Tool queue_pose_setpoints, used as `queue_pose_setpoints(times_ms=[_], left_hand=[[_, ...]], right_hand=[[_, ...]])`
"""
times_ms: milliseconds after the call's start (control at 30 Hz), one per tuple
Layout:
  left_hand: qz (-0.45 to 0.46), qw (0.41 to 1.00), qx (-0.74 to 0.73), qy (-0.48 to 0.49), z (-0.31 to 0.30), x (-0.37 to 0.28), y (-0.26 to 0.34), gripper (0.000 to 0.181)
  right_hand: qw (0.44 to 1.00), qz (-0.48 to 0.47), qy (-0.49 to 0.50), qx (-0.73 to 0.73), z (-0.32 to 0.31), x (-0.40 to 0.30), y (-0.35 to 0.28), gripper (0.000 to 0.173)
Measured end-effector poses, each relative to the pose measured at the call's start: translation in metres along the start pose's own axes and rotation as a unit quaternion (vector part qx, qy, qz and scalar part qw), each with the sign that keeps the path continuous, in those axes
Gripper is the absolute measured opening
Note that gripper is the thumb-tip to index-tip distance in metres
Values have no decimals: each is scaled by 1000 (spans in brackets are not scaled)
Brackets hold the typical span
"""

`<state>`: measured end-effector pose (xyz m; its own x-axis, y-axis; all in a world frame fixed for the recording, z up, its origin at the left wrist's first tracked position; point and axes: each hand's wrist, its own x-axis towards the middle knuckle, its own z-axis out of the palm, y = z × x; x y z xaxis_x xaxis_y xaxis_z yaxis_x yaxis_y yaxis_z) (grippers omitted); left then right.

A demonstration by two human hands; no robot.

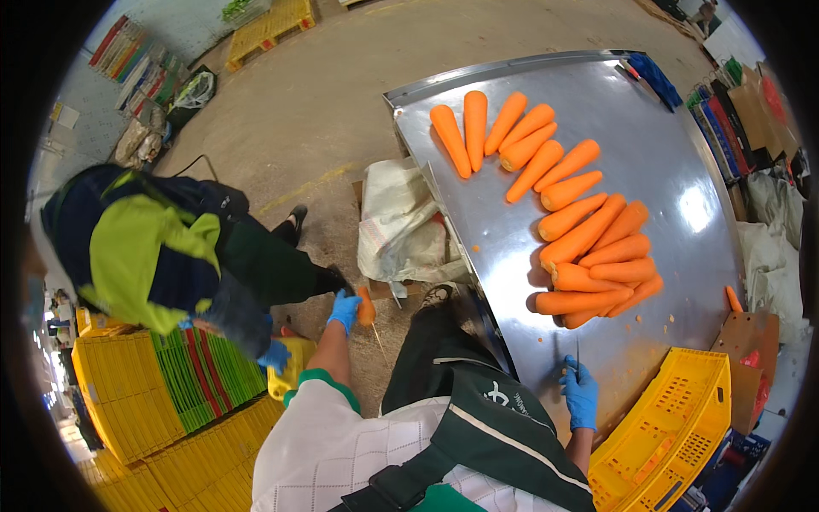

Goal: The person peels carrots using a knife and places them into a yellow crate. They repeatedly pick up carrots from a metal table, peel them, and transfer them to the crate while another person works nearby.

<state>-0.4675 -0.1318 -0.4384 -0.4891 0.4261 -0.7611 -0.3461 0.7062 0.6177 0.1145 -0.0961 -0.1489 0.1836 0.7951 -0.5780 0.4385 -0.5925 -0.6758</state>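
Note:
Held out to the left over the floor, my left hand [345,312] in a blue glove grips a carrot [366,308]. A thin pale strand hangs below that carrot. My right hand [580,393], also gloved in blue, holds a knife [578,351] with its narrow blade pointing away from me, over the near part of the steel table [512,352]. Several smooth orange carrots [569,217] lie in a curved row on the table. Those at the near end are piled on one another [601,291]. The knife blade is just short of that pile.
A yellow plastic crate [665,429] stands at my right by a cardboard box [745,365]. A white woven sack [397,224] is left of the table. Another person [153,249] bends close on my left, near stacked yellow and green crates [128,397]. Blue cloth [656,80] lies at the far corner.

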Motion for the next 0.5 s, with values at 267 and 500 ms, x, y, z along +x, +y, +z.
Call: queue_pose_setpoints(times_ms=[267, 500], left_hand=[[60, 990, 90, 88, 22, -11, 75, 99], [164, 964, 1, -210, 227, -45, 132, 36]], right_hand=[[999, 36, 27, 14, 12, -11, 10, 32], [998, 36, 43, 42, 14, -12, 3, 28]])
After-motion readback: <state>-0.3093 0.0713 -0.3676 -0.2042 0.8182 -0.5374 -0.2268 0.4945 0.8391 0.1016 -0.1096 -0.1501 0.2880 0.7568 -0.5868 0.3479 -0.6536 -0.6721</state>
